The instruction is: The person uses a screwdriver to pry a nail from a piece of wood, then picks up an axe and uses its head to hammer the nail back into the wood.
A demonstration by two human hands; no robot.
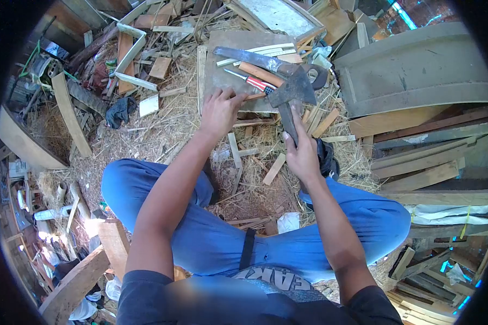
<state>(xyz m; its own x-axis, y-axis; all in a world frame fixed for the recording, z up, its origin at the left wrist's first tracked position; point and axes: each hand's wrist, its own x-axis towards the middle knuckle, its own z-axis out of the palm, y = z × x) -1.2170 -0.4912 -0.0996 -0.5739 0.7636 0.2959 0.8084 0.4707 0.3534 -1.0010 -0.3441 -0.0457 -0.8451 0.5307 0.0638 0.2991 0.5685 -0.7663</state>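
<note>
The person sits cross-legged in blue trousers (211, 238) on a straw-and-chip-strewn floor (162, 130). The right hand (302, 154) has its fingers wrapped tight round the short handle of a dark steel hatchet (291, 89). The hatchet's head hangs just over the near edge of a flat grey wooden board (222, 65). The left hand (219, 111) rests at that same edge, its fingers curled towards a small pale wood sliver (253, 97) just beside the hatchet head. Whether they actually pinch the sliver cannot be told.

On the board lie a long rusty flat blade (244, 54), a round tan wooden stick (260, 73) and a screwdriver with a red, white and blue striped handle (256, 83), all close together.

The step in hand looks like lining up a chop or trim on the sliver, using the board as a block. A sound next move calls for the piece to sit firmly on the board, with the left fingers well apart from the edge's path.
</note>
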